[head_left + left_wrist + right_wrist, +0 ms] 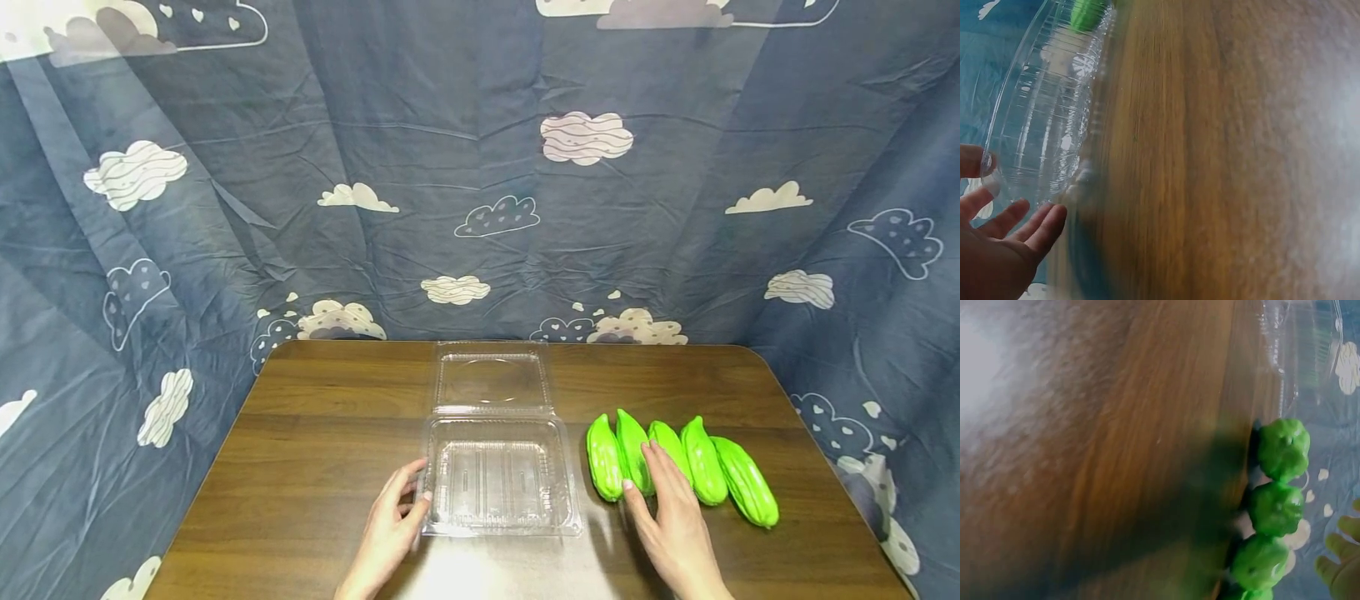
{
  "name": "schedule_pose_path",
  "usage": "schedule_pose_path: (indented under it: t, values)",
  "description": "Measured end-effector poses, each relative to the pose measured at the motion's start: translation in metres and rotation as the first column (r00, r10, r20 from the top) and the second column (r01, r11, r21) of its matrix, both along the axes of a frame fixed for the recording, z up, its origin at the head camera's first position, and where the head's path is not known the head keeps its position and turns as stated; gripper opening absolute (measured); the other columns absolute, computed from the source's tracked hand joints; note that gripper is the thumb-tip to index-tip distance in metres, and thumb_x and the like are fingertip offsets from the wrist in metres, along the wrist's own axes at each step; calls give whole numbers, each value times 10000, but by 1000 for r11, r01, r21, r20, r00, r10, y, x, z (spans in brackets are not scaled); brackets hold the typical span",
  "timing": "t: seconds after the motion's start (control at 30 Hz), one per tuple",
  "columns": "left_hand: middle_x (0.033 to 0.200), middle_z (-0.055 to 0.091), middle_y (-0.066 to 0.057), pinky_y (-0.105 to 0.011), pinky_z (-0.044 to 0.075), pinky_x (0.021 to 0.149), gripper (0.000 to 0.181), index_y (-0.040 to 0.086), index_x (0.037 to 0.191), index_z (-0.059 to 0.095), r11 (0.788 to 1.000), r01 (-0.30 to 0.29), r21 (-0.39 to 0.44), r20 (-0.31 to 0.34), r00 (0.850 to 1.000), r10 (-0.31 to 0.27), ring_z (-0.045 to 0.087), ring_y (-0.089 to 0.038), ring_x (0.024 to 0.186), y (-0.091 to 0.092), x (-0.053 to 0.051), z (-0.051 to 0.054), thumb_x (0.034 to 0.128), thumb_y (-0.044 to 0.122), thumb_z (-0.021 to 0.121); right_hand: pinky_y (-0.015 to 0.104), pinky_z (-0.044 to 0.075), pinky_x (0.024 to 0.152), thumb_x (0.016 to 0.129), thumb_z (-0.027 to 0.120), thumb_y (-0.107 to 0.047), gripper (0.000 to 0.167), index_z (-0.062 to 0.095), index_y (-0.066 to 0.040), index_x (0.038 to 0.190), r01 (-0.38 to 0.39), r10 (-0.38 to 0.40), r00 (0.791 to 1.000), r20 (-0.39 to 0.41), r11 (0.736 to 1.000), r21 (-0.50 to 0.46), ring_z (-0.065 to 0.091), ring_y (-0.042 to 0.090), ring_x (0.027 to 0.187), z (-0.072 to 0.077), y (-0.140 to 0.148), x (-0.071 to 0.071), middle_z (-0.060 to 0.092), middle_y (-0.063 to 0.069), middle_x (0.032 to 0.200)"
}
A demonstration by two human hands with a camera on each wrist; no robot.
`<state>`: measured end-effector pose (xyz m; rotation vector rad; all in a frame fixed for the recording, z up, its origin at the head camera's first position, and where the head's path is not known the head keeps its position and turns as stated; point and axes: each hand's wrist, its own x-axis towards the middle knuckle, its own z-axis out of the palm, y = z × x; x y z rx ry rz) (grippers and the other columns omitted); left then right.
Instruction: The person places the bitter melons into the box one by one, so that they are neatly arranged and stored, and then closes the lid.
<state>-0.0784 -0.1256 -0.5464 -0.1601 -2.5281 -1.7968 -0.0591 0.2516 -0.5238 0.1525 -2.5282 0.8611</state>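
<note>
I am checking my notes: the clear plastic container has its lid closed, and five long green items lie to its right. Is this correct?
Not quite: the lid is open, as the head view shows. Five long green items do lie to the container's right.

Blue curtain (420,75) (cloud-printed) behind brown table (300,479).

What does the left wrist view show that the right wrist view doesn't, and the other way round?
Only the left wrist view: the left hand, its fingers at the side of the clear container.

Only the right wrist view: part of the right hand, and a row of rounded green vegetable ends, three in full view and a fourth cut off by the frame.

Both: the container, the wooden table, the blue printed cloth and something green, though the left wrist view catches just a patch at its top edge.
</note>
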Motion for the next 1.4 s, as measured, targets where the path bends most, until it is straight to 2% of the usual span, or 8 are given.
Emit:
schedule_pose_path:
  t: [0.13, 0.33, 0.57, 0.63, 0.77, 1.0, 1.17, 1.4]
  values:
    - [1396, 517, -84, -332, 506, 865, 439, 142, 1361, 550, 998, -3, 57, 43, 999, 0, 551, -327, 1177, 0, 0, 0, 934, 91, 640, 265, 189, 1141, 925, 683, -137, 586, 451, -47, 1456, 49, -48, 999, 18, 997, -54, 411, 448, 1293, 1, 8, 3, 451, 218, 1452]
    - [1381, 531, -140, -333, 521, 825, 427, 136, 1351, 554, 997, -29, 72, 84, 996, 23, 583, -327, 1124, 3, -1, 1, 934, 99, 641, 402, 272, 1110, 914, 695, -123, 551, 494, -58, 1422, 125, -123, 992, 33, 989, -74, 444, 454, 1252, 4, 27, 6, 500, 220, 1406]
    - [1373, 526, -147, -314, 525, 789, 428, 116, 1350, 550, 990, -61, 123, 108, 993, 48, 606, -331, 1061, 5, -2, 0, 936, 33, 617, 167, 213, 1080, 928, 678, -128, 463, 549, -94, 1371, 202, -196, 979, 61, 974, -108, 465, 429, 1246, 12, 50, 6, 528, 176, 1387]
    - [1375, 520, -146, -306, 524, 793, 419, 103, 1347, 551, 989, -58, 138, 102, 994, 45, 592, -341, 1079, 4, -2, 0, 939, 23, 610, 223, 232, 1104, 940, 661, -133, 457, 542, -99, 1381, 219, -212, 974, 74, 970, -104, 457, 423, 1257, 13, 57, 6, 526, 174, 1387]
    - [1356, 534, -140, -298, 523, 793, 402, 94, 1335, 558, 987, -53, 152, 104, 994, 37, 572, -357, 1106, 3, -2, 0, 942, 24, 608, 487, 312, 1051, 960, 626, -138, 445, 531, -96, 1392, 254, -245, 965, 94, 962, -103, 451, 435, 1249, 15, 70, 6, 515, 178, 1400]
    - [1326, 561, -168, -300, 534, 720, 400, 119, 1332, 566, 984, -64, 166, 142, 989, 41, 615, -344, 1039, 2, -3, 0, 942, 43, 620, 422, 266, 1114, 974, 595, -143, 446, 517, -91, 1411, 304, -294, 950, 107, 947, -102, 410, 383, 1320, 18, 93, 5, 490, 147, 1444]
    - [1349, 544, -138, -309, 536, 712, 404, 122, 1335, 566, 983, -71, 169, 146, 988, 46, 597, -343, 1069, 2, -3, 0, 943, 43, 619, 643, 299, 974, 989, 565, -148, 443, 490, -29, 1410, 316, -306, 944, 126, 946, -71, 396, 503, 1281, 16, 110, 3, 465, 229, 1435]
    - [1354, 544, -119, -294, 525, 787, 401, 88, 1328, 567, 978, -80, 194, 135, 989, 54, 561, -335, 1114, 3, -3, -1, 936, 25, 619, 667, 303, 922, 1007, 528, -183, 462, 448, 21, 1414, 332, -329, 927, 178, 943, 17, 382, 558, 1239, 6, 135, -2, 427, 285, 1435]
